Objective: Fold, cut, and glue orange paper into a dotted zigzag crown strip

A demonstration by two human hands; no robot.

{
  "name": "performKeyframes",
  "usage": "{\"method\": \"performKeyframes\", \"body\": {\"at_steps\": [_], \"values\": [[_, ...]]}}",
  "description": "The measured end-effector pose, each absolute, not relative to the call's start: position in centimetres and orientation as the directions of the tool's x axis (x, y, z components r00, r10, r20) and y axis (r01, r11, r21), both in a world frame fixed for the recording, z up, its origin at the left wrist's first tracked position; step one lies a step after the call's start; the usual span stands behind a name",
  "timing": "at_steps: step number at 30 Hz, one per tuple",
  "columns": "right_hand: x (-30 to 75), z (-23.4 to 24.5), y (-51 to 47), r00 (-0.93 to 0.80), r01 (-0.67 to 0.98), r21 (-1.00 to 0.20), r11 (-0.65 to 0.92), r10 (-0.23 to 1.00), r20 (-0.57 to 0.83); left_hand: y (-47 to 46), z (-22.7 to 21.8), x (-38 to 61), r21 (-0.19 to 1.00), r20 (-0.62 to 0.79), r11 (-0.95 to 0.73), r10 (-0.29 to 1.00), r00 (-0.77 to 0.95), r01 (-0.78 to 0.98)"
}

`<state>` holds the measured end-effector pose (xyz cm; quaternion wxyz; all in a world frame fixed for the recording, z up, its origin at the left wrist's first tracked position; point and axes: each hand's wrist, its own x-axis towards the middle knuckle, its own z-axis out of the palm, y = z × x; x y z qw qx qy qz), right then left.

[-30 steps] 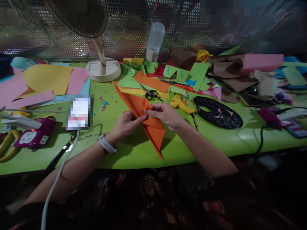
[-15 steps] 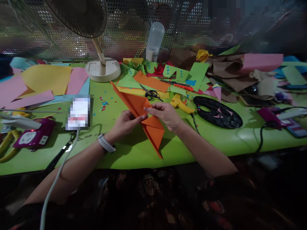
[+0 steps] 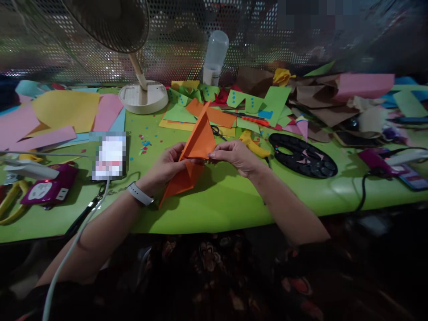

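Folded orange paper (image 3: 201, 141) is held up over the green table (image 3: 227, 209), one pointed part rising away from me and another hanging down toward the front edge. My left hand (image 3: 169, 166) grips it at the left side near its middle, thumb in front. The fingertips of my right hand (image 3: 236, 156) pinch its right edge. Just behind the paper lie black scissors (image 3: 216, 130), partly covered by it. A yellow glue gun (image 3: 254, 143) rests behind my right hand.
A black palette (image 3: 302, 156) lies to the right. Green and orange paper pieces (image 3: 277, 104) spread along the back. At left are a phone (image 3: 109, 156) with a white cable, a purple power socket (image 3: 50, 185) and a fan base (image 3: 143, 98). Brown paper (image 3: 314, 98) is heaped back right.
The orange paper has turned clockwise, its upper point swinging from the left to the right and its lower point to the left. Both hands still hold it.
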<state>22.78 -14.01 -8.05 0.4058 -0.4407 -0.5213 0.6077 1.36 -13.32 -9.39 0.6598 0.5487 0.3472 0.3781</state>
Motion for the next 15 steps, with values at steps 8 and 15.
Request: {"method": "performKeyframes", "body": {"at_steps": [8,15], "values": [[22.9,-8.0,-14.3,-0.273,-0.092,-0.968,-0.232,0.941,-0.199,-12.7,-10.1,0.8,0.981,0.09,0.013,0.849,0.521,-0.191],[22.9,-8.1,-14.3,-0.293,-0.106,-0.97,-0.218,0.939,-0.179,-12.6,-10.5,0.7,0.976,0.218,-0.208,0.884,0.413,-0.071]]}}
